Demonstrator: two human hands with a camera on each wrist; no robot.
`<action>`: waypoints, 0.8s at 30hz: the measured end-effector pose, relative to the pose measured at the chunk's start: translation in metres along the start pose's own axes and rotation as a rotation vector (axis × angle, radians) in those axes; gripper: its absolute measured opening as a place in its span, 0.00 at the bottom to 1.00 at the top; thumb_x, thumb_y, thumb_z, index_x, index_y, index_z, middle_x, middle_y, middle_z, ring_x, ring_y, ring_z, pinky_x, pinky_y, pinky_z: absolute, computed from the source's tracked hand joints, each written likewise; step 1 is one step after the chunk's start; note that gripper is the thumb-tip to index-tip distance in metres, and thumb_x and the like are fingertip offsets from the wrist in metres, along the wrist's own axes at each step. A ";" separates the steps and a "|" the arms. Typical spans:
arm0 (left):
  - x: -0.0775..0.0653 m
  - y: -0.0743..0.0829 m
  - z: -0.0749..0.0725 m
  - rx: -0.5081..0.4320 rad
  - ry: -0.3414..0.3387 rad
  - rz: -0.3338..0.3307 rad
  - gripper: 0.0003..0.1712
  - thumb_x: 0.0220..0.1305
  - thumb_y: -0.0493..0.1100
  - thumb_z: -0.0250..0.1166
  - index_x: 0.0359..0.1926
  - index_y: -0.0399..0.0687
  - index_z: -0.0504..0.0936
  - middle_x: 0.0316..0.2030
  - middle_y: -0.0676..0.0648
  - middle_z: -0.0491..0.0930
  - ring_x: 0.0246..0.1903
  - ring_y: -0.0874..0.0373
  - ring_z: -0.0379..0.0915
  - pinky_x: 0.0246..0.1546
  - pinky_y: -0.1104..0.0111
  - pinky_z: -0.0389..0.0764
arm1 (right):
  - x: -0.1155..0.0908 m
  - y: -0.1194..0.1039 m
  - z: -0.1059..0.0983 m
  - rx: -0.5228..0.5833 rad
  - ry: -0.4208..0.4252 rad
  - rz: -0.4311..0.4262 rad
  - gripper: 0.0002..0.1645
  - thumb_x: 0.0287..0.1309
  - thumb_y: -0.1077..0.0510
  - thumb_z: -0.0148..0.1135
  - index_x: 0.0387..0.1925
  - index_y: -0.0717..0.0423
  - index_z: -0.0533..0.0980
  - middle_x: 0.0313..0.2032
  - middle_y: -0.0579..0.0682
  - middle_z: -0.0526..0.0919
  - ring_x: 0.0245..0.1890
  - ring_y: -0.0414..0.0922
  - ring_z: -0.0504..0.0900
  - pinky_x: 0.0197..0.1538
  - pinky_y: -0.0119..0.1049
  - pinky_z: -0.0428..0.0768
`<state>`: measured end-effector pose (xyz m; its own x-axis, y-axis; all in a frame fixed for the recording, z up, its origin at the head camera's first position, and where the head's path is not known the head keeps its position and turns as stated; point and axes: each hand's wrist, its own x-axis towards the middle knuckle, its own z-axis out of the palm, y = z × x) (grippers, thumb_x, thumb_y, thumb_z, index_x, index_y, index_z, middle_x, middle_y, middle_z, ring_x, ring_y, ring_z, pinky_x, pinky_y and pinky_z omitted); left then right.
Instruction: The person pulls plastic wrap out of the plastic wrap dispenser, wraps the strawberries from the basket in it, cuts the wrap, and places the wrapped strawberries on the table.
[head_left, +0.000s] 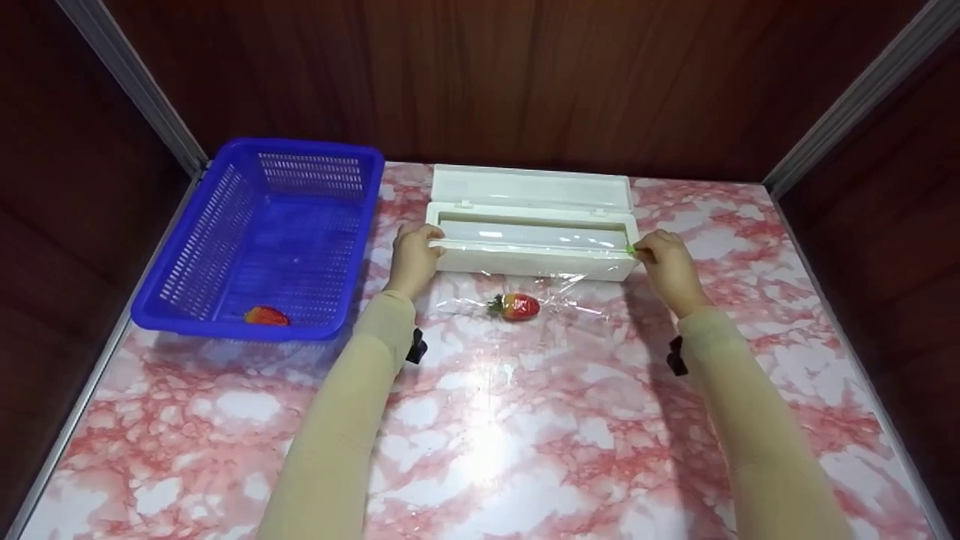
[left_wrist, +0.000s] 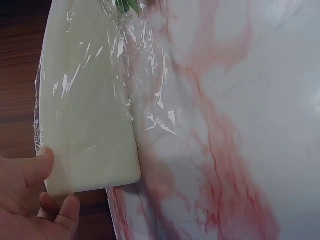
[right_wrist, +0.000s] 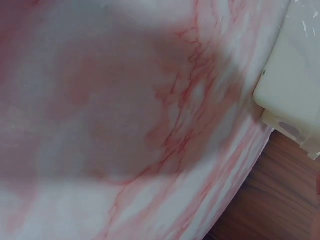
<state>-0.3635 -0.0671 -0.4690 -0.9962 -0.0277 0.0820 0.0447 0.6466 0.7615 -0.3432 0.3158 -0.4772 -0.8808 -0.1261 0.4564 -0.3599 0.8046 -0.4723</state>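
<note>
A white cling film box (head_left: 532,264) lies lengthwise near the back of the table, its lid (head_left: 532,189) flipped back and a roll (head_left: 517,233) inside. Clear cling film (head_left: 574,302) hangs out over the front edge and spreads across a strawberry (head_left: 520,307) on the table. My left hand (head_left: 414,261) grips the box's left end; the left wrist view shows its thumb on one side and fingers (left_wrist: 69,212) curled at the end. At the right end, my right hand (head_left: 671,271) pinches a small green slider (head_left: 630,249) at the front rim.
To the left stands a blue plastic basket (head_left: 369,225) with slotted sides, another strawberry (head_left: 266,316) in its near end. Dark wood-grain panels (head_left: 480,82) enclose the marbled table (head_left: 525,450) at the back and both sides.
</note>
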 end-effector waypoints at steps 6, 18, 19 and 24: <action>0.001 -0.001 -0.002 0.011 -0.016 0.022 0.14 0.51 0.37 0.62 0.42 0.46 0.79 0.44 0.42 0.73 0.50 0.49 0.64 0.55 0.64 0.64 | -0.005 -0.003 -0.002 0.038 -0.020 0.139 0.12 0.50 0.67 0.57 0.40 0.64 0.75 0.33 0.58 0.76 0.35 0.48 0.70 0.40 0.37 0.70; 0.001 0.005 -0.007 0.043 0.004 -0.008 0.23 0.51 0.39 0.62 0.51 0.51 0.73 0.33 0.44 0.72 0.40 0.50 0.65 0.43 0.61 0.68 | -0.013 -0.054 0.008 -0.005 0.054 -0.081 0.13 0.49 0.69 0.54 0.40 0.64 0.73 0.35 0.58 0.76 0.40 0.53 0.70 0.49 0.43 0.68; 0.000 0.005 -0.007 0.042 0.003 -0.014 0.23 0.51 0.39 0.62 0.52 0.51 0.73 0.33 0.44 0.72 0.39 0.51 0.65 0.42 0.61 0.69 | -0.015 -0.063 0.012 -0.007 0.011 -0.114 0.13 0.49 0.69 0.54 0.39 0.63 0.73 0.36 0.57 0.76 0.41 0.52 0.71 0.49 0.43 0.69; -0.001 0.006 -0.008 0.041 -0.002 -0.021 0.23 0.52 0.39 0.61 0.52 0.49 0.73 0.34 0.45 0.70 0.38 0.51 0.65 0.41 0.62 0.69 | -0.027 -0.109 0.039 -0.056 -0.275 -0.234 0.17 0.45 0.70 0.56 0.40 0.59 0.74 0.37 0.52 0.76 0.40 0.47 0.73 0.47 0.39 0.75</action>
<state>-0.3618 -0.0688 -0.4595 -0.9971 -0.0401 0.0646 0.0204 0.6766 0.7360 -0.2926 0.2085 -0.4674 -0.8293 -0.4555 0.3238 -0.5506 0.7653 -0.3335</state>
